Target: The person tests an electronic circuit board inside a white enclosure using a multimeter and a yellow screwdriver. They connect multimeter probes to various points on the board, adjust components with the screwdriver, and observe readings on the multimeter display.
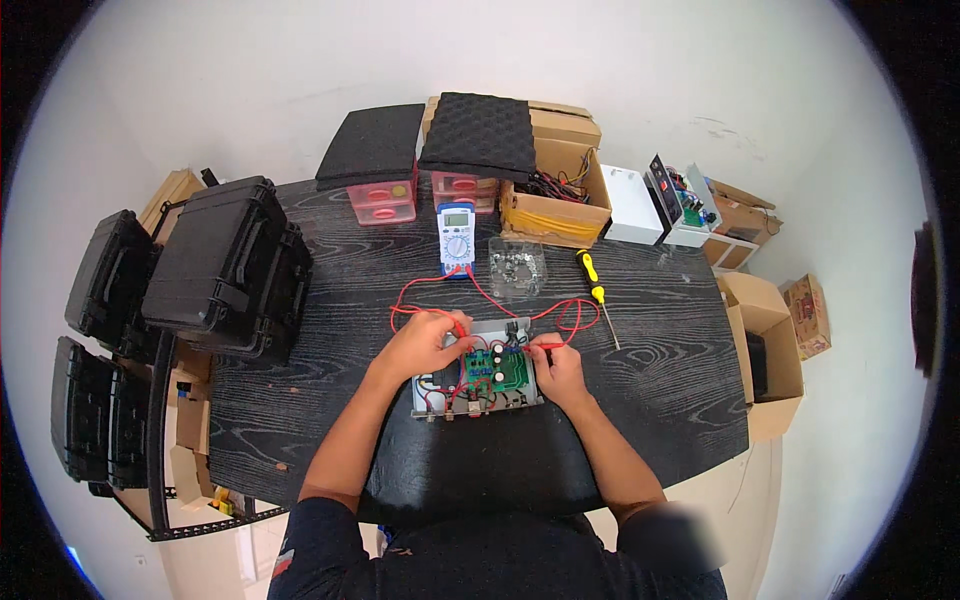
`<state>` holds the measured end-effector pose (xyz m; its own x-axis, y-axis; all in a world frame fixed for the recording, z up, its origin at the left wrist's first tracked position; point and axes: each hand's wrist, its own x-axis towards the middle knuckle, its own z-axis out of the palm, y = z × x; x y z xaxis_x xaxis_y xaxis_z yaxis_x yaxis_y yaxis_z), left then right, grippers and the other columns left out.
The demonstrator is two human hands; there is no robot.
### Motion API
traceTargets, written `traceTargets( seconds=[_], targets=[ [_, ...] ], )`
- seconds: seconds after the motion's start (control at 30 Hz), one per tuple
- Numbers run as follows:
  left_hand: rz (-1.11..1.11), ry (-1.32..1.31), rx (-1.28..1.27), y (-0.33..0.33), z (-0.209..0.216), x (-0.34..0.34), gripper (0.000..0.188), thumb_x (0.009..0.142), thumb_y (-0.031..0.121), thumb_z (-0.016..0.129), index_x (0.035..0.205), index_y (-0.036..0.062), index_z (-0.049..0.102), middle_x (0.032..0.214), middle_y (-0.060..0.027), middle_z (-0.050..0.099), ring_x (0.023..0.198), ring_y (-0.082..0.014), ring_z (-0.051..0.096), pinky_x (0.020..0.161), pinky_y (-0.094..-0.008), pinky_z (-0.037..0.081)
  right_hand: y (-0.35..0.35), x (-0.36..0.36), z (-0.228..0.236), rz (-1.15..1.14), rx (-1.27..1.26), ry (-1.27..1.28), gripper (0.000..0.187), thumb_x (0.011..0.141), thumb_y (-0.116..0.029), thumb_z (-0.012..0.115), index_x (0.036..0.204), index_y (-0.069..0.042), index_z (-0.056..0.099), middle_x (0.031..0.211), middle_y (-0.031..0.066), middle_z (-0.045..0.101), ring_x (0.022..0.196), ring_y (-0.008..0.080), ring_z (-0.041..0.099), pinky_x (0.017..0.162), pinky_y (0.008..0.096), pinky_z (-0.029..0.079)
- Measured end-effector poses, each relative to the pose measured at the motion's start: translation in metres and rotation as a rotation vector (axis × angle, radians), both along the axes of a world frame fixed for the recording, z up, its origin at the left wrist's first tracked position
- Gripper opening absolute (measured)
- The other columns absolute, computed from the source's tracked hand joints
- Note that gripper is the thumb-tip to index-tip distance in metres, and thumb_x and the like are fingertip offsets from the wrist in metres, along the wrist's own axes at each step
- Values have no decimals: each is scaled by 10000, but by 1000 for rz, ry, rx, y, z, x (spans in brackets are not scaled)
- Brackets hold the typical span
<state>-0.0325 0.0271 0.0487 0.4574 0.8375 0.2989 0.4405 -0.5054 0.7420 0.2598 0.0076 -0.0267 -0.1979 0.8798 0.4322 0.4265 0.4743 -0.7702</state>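
An open metal enclosure [435,392] with a green circuit board [512,372] and several red and black wires sits at the table's near edge. At its far left corner my left hand [425,342] is closed on a red test probe [461,328]. My right hand [560,372] pinches another red test probe [553,345] at the enclosure's right side, pointed inward over the board. Whether the tips touch anything is too small to tell. Red leads run from both probes to a blue-and-white multimeter [457,240] lying beyond the enclosure.
A clear tray of small parts [518,270] and a yellow-black screwdriver [590,272] lie beyond the enclosure. Pink drawer boxes [384,205] under black foam, a cardboard box of cables [556,215] and a white case [632,205] line the back. Black hard cases [225,265] stand left.
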Motion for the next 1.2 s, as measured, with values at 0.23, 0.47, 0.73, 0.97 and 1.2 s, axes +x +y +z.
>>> traceTargets(
  seconds=[0.23,0.47,0.73,0.97,1.2],
  targets=[
    [3,-17,-4,1,-4,-1,150,907,99,822,952,26,699,1125,-209,788,1068,-360,774,870,-414,618,0,-1,3,-17,33,-38,92,1014,-101,684,1050,-17,673,932,160,750,848,331,760,760,386,581],
    [0,4,-32,0,-2,-2,157,916,119,817,965,24,702,1158,-198,785,1051,-361,776,852,-418,620,-1,-1,5,-13,12,-37,81,1009,-93,682,1035,-16,674,931,158,743,838,330,754,756,387,579],
    [2,1,26,1,-3,-1,174,918,138,817,985,25,703,1167,-185,784,1036,-357,778,767,-402,629,0,-2,3,-17,30,-33,78,1009,-91,681,1031,-17,676,920,155,744,808,319,751,736,385,578],
    [9,63,6,0,-1,-1,170,918,136,815,984,29,701,1147,-173,788,1021,-359,777,816,-410,624,1,-2,4,-21,54,-34,81,1015,-97,680,1027,-17,671,909,152,750,780,305,750,702,380,572],
    [21,73,-43,0,2,-1,170,914,133,817,969,24,700,1140,-180,785,1052,-363,769,884,-419,605,0,-2,2,-17,28,-17,81,1016,-92,676,1034,-14,663,907,157,744,793,309,752,715,385,574]
  ],
)
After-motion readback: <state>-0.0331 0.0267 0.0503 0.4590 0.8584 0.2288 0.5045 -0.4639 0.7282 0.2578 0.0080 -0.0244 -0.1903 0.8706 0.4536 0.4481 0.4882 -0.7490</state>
